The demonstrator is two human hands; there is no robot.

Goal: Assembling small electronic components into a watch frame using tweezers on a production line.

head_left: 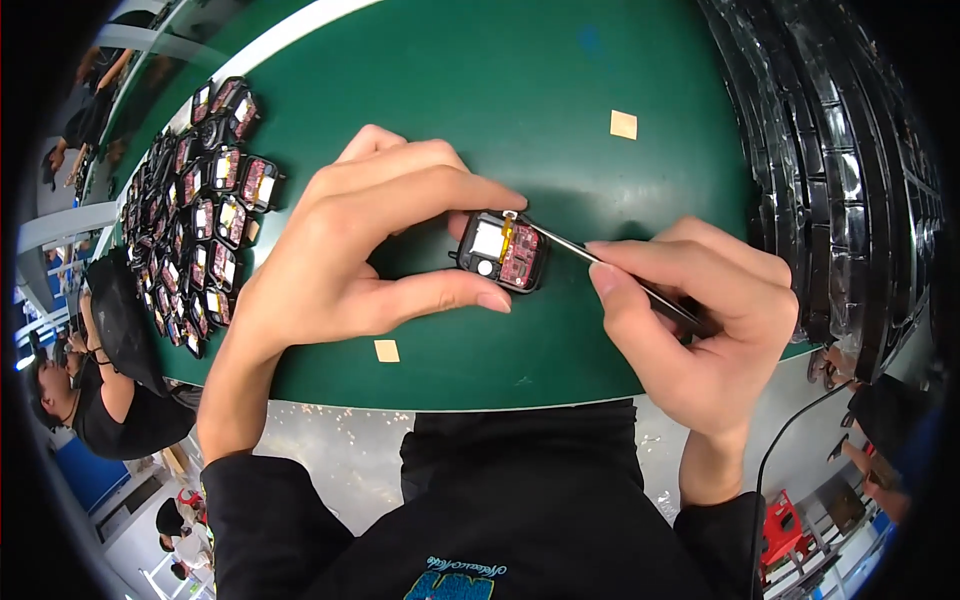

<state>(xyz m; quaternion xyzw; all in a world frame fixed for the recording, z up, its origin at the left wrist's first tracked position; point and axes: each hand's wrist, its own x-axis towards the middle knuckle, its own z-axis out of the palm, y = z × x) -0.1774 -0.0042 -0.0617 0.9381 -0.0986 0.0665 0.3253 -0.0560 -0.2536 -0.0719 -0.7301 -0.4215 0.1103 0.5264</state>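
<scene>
Between the thumb and fingers of my left hand is a small black device housing, its inside facing up. A red circuit board, a white block, a yellow ribbon strip and a round white disc show in it. My right hand grips dark metal tweezers like a pen. Their thin tips reach the housing's upper right edge, close to the ribbon's end and my left fingertip. Whether the tips pinch anything is too small to tell.
A cluster of similar opened housings lies at the left of the green table. Stacked black plastic trays line the right side. Two tan paper squares are stuck on the tabletop. Other people sit beyond the table at left and right.
</scene>
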